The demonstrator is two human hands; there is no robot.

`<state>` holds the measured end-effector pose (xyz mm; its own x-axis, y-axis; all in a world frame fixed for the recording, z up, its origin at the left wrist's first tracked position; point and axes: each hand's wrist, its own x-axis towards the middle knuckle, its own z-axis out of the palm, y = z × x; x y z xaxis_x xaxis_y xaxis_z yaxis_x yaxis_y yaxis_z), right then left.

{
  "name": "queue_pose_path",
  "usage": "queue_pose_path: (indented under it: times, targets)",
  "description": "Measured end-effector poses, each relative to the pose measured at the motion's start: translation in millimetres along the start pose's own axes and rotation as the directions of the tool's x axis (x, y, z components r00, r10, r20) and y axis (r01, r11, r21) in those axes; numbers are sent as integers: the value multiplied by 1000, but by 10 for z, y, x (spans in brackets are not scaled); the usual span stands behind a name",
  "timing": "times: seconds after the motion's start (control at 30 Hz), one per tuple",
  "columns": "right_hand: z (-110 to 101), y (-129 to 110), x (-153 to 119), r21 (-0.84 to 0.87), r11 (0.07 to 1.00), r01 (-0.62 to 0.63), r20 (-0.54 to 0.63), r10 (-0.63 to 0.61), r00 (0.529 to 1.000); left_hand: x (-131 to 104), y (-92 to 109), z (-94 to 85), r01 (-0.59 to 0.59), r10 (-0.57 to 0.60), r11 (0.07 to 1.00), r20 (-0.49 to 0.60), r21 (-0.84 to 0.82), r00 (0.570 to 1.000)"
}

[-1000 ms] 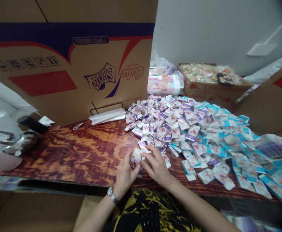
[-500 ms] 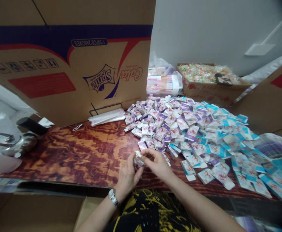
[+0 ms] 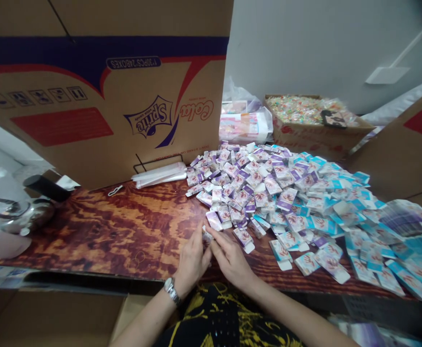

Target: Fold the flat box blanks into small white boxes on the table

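Close to the table's front edge, my left hand is closed round a small printed box, mostly covered by the fingers. From the other side my right hand presses against the same box, fingers together, its fingertips near the box's upper end. A watch circles my left wrist. Just beyond the hands starts a wide heap of small purple and white boxes, many with end flaps sticking out. Further right the boxes are light blue and white. A single purple box lies beside my right hand.
A large cardboard carton stands at the back left, with white strips at its foot. An open carton of wrapped candies stands at the back right. Flat printed stacks lie far right. A metal kettle-like pot is far left.
My right hand has lowered and flattened against the box, and its raised fingers have come down. The white flap at the box's top shows less. The heap looks unchanged.
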<state>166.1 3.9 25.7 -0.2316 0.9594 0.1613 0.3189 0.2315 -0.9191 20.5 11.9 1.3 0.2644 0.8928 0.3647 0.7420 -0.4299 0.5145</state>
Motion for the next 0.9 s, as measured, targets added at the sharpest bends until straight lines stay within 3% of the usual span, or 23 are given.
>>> queue_pose_path:
  times: [0.2, 0.3, 0.43, 0.5, 0.53, 0.6, 0.63, 0.67, 0.73, 0.8, 0.87, 0.9]
  targets:
    - [-41, -6, 15, -125, 980, 155, -41, -161, 986, 39, 26, -51, -33, 32, 998, 27, 47, 999]
    - [-13, 19, 21, -87, 979, 186, -63, -192, 979, 60, 61, -45, -46, 44, 997, 32, 67, 999]
    - [-149, 95, 116, 286, 958, -25, -159, 73, 985, 103, 66, -118, -44, 40, 998, 92, 37, 995]
    - [-335, 149, 221, 512, 858, -40, -306, 225, 925, 86, 10, -163, -13, 8, 999, 96, 53, 995]
    - [-432, 177, 275, 604, 797, -5, -390, 301, 870, 60, -32, -172, 13, -20, 997, 91, 80, 996]
    - [-568, 236, 351, 698, 716, 24, -453, 415, 789, -21, -128, -141, 67, -84, 985, 101, 160, 991]
    - [-583, 265, 362, 717, 697, -1, -438, 452, 777, -71, -174, -102, 85, -112, 975, 126, 204, 986]
    - [-555, 295, 353, 700, 712, -59, -393, 453, 800, -122, -215, -51, 94, -136, 965, 159, 244, 978]
    - [-391, 353, 287, 516, 835, -191, -263, 367, 892, -210, -272, 67, 96, -168, 950, 226, 298, 960]
    - [-156, 407, 194, 24, 978, -207, -82, 208, 975, -270, -301, 171, 97, -191, 941, 271, 324, 943]
    - [53, 449, 120, -447, 889, -102, 70, 149, 986, -300, -315, 238, 98, -202, 938, 294, 334, 934]
    - [128, 466, 99, -575, 815, -65, 98, 148, 984, -308, -320, 257, 98, -203, 937, 297, 334, 933]
